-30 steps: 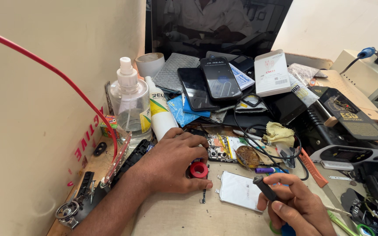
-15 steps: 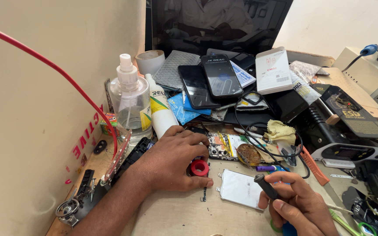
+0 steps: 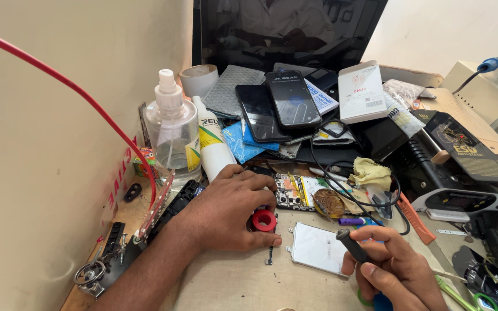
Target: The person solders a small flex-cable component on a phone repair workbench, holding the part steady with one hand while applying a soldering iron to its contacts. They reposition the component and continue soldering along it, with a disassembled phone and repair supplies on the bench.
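On the cluttered workbench's near middle, a small red tape roll (image 3: 264,220) sits under my left hand (image 3: 231,210), whose fingers (image 3: 260,239) curl down around it, thumb and fingertips touching its rim. Just beyond the roll lies an opened phone circuit board (image 3: 292,193), partly covered by the same hand. To the right, my right hand (image 3: 396,270) is clenched around a dark-handled screwdriver (image 3: 351,246), its tip angled up and left over a white rectangular plate (image 3: 317,249) lying flat on the bench. Farther back, two dark phones (image 3: 280,103) rest stacked on blue packets, beside a white box (image 3: 362,92). At far left stand a clear pump bottle (image 3: 173,132) and a white squeeze bottle (image 3: 213,144). A red cable (image 3: 70,86) arcs across the cream wall. A black heating station (image 3: 462,167) fills the right side.
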The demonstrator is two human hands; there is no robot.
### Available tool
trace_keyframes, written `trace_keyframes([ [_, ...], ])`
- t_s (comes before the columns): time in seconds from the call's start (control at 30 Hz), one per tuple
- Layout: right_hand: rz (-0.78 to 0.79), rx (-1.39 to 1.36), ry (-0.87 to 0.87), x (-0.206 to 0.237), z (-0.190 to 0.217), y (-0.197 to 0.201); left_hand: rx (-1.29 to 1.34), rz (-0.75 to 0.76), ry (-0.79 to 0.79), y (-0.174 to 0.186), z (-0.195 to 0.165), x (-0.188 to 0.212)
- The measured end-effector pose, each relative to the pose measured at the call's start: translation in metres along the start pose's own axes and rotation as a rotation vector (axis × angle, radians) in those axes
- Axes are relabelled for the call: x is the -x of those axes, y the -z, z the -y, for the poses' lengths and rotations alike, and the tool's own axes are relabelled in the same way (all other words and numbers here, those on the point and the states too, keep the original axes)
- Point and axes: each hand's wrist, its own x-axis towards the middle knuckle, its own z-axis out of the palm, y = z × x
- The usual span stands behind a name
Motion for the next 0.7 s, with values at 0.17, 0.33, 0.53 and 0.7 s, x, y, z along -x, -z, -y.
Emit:
trace_keyframes([
  [0.17,0.073,0.012,0.046,-0.004,-0.006,0.007,0.022,-0.027,-0.036,0.0,0.004,0.001],
  [0.33,0.06,-0.002,-0.057,-0.014,-0.007,0.013,0.091,-0.106,-0.032,0.001,0.003,0.003],
  [0.53,0.069,0.017,-0.058,-0.021,0.003,0.006,0.026,-0.09,0.008,0.016,-0.012,0.001],
  [0.7,0.006,0.062,-0.096,-0.019,0.017,-0.006,-0.112,0.002,0.091,0.016,-0.037,0.001],
])
